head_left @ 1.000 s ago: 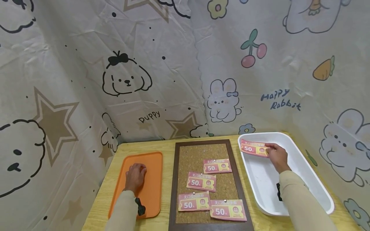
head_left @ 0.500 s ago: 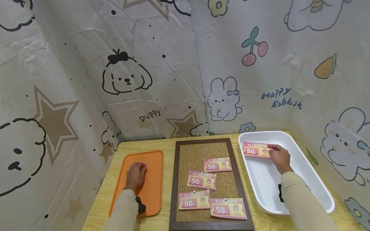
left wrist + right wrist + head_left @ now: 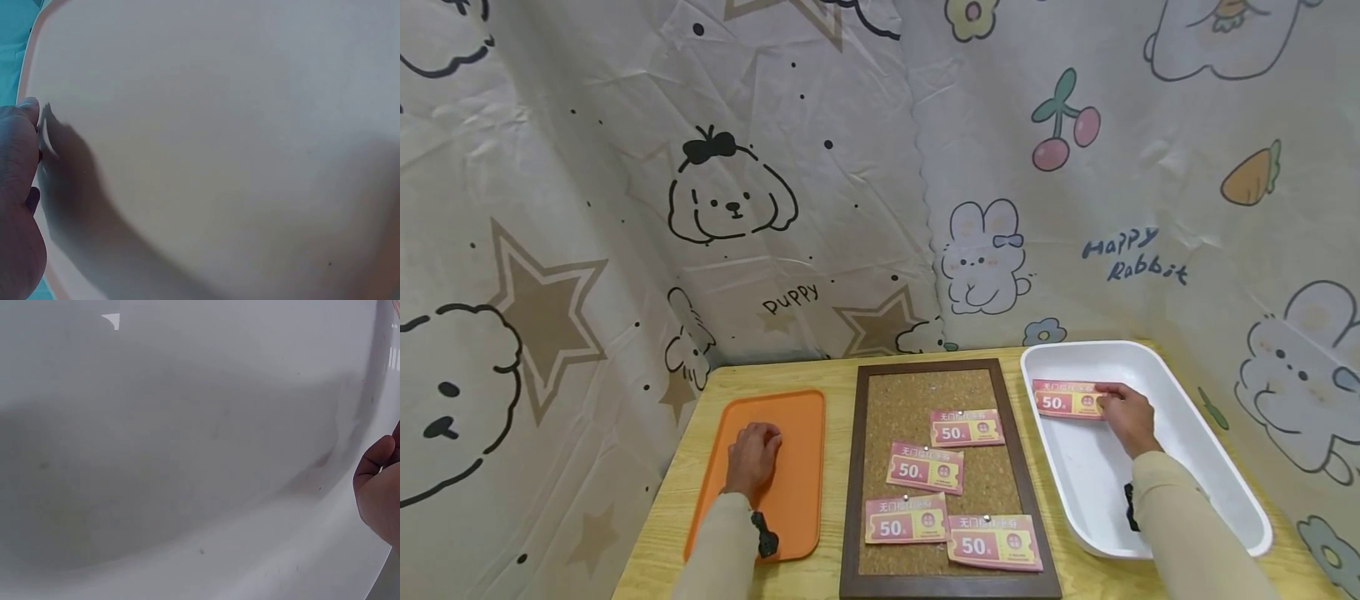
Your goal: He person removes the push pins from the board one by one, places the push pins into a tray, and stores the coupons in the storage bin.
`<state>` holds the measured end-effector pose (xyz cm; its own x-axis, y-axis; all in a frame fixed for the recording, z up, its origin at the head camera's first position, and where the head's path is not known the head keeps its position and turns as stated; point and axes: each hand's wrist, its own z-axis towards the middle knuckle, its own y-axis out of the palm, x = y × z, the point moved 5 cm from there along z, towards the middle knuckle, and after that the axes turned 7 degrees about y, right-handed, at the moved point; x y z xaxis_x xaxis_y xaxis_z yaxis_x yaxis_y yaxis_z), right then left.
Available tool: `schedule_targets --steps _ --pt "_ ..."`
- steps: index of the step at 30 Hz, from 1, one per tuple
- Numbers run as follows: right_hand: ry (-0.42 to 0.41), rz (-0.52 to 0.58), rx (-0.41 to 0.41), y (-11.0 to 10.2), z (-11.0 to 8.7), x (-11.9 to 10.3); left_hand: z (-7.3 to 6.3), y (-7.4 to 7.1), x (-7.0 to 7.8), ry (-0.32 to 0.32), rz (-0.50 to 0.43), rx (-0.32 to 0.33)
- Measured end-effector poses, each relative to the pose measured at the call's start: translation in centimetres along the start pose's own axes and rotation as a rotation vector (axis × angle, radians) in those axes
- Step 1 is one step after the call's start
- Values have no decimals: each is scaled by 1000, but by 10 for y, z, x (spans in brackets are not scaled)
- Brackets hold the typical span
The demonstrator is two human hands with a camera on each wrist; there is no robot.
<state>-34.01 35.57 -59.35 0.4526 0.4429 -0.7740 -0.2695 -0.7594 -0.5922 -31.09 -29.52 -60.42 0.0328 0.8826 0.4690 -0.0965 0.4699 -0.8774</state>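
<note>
My right hand (image 3: 1129, 419) pinches the right end of a pink and yellow paper coupon (image 3: 1069, 400) marked 50. The coupon lies flat-on to the head view, over the far end of the white tub (image 3: 1093, 492). At the right edge of the right wrist view, thumb and fingers (image 3: 378, 481) show, but no coupon. My left hand (image 3: 752, 458) is over the orange tray (image 3: 797, 500), its fingers loosely curled and no object visible in them. In the left wrist view that hand (image 3: 19, 200) is at the tray's side, close over the surface.
Between the tray and tub lies a cork board (image 3: 895, 400) with a dark frame. Several matching coupons (image 3: 925, 468) are fixed to it by small pins at their top edges. A wooden table (image 3: 730, 379) bears everything; printed curtains (image 3: 865, 183) hang behind and beside it.
The right hand has brought the coupon slightly down and to the right, and the coupon has levelled out from a tilt. My left hand stays put over the orange tray.
</note>
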Motion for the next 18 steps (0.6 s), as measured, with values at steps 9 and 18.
schedule_targets --steps 9,18 --pt "-6 -17 -10 3 -1 0 -2 -2 5 -11 20 -18" --pt "26 -74 -66 7 -1 6 -1 -1 5 -9 36 -26"
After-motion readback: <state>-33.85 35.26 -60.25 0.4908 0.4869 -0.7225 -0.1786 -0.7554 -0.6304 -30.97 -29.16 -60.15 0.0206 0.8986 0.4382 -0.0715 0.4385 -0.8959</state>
